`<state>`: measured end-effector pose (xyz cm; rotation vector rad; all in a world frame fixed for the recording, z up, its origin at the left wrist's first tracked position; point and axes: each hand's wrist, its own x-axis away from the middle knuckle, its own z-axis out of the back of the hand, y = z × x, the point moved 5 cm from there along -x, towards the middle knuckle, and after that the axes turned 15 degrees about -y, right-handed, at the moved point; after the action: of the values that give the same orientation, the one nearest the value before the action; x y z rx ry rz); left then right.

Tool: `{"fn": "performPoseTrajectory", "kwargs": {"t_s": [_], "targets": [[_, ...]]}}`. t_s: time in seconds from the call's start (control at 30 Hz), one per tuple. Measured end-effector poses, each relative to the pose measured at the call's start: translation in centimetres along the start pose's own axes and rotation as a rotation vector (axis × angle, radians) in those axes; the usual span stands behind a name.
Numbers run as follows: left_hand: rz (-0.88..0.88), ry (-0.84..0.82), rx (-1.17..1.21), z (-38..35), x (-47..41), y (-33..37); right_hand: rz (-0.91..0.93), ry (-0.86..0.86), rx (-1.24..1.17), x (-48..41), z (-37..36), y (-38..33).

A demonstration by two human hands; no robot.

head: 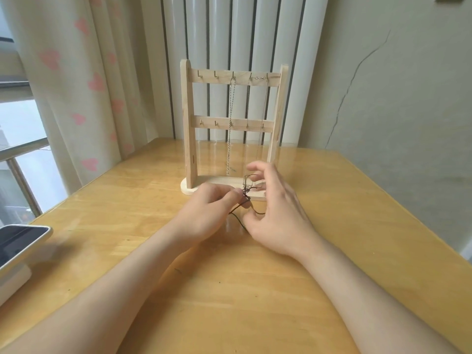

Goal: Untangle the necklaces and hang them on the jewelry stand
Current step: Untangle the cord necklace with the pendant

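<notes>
Dark cord necklace [246, 200] sits in a small knot just in front of the jewelry stand base [204, 186], low over the table [255, 290], with loose tails trailing toward us. We judge the step as working the cord free from the fine chain [247, 139] that drops from the top bar; the two seem snagged near the base, though the tangle is too small to read.

Left hand [204, 208] is closed in a pinch on the knot, thumb against forefinger. Right hand [275, 200] is spread, fingers curled loosely around the far side of the tangle; we cannot tell if it grips a strand.

To do this well, we'd keep the left pinch steady as an anchor and let the right tease one loop out at a time, slack not tension. Pulling hard likely tightens the knot or drags the stand.

The silver chain [229, 129] already hangs on a top hook, clear of the hands. Two left hooks [208, 75] look free. Phone [20, 241] lies at the left table edge, well apart.
</notes>
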<state>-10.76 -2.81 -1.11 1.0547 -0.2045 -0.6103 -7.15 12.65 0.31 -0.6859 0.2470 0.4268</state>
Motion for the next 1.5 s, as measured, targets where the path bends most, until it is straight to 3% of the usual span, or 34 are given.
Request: {"fn": "performPoseTrajectory", "kwargs": {"t_s": [0.07,0.17,0.27,0.57,0.77,1.17,1.27,1.4,1.5], "targets": [[-0.004,-0.009,0.042,0.0,0.1,0.1,0.006,-0.049,-0.104,-0.2,-0.8,0.1],[0.014,0.058,0.035,0.4,0.0,-0.1,-0.053,-0.001,-0.338,-0.5,-0.8,1.0],[0.053,0.128,0.033,0.9,-0.1,-0.7,-0.134,0.062,-0.421,-0.6,-0.3,2.0],[0.086,0.186,0.029,1.0,0.0,-1.4,-0.104,0.16,-0.151,-0.7,0.4,1.7],[0.028,0.178,0.094,0.7,0.0,-0.9,-0.111,0.082,0.001,-0.7,-0.6,1.6],[0.039,0.077,0.223,0.1,0.0,-0.2,-0.199,0.147,0.19,-0.9,-0.6,1.3],[0.109,0.048,0.29,0.4,0.1,-0.4,-0.274,0.147,-0.014,-1.0,-0.2,2.2],[0.165,0.032,0.259,0.8,0.0,-0.7,-0.366,0.094,-0.65,-0.5,-0.3,2.5],[0.165,0.03,0.233,1.0,0.0,-0.9,-0.382,0.126,-0.827,-0.4,-0.1,2.6]]}}
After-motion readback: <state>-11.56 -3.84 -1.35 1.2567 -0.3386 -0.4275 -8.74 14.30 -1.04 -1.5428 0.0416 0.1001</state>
